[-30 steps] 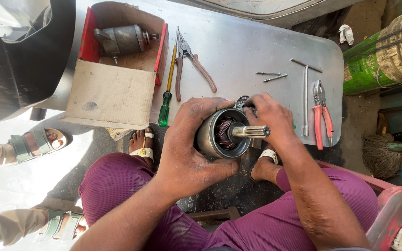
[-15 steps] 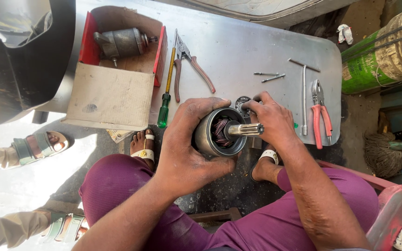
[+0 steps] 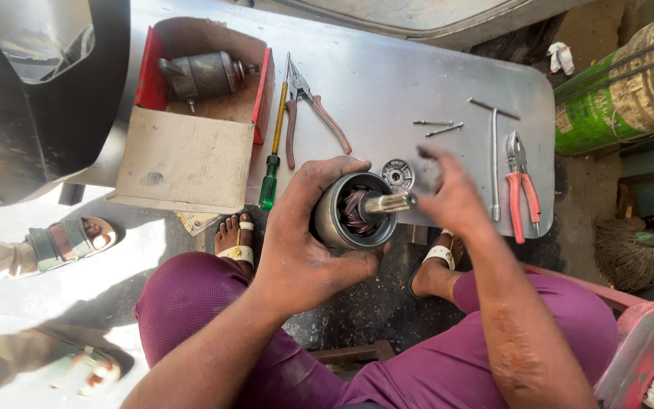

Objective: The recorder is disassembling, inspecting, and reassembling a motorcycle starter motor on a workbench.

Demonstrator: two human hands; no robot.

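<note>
Grey metal motor housing, cylindrical, sits at frame centre, just in front of the near edge of the worktop. Its open end faces the camera; copper-coloured windings show inside and a bright steel shaft sticks out toward the right. Left hand wraps the housing from the left and below, fingers closed around its wall, thumb under the rim. Right hand is just right of the shaft tip, fingers spread and loose, motion-blurred, gripping nothing; whether it touches the shaft cannot be told.

A small round toothed part lies on the worktop just behind the housing. Upper left: open cardboard box with red flaps, holding a second grey motor. Beside the box: a green-handled screwdriver and brown-handled pliers. Right part of the worktop: two loose long bolts, a T-shaped wrench, red-handled pliers. Sandalled feet of another person at the left edge.
</note>
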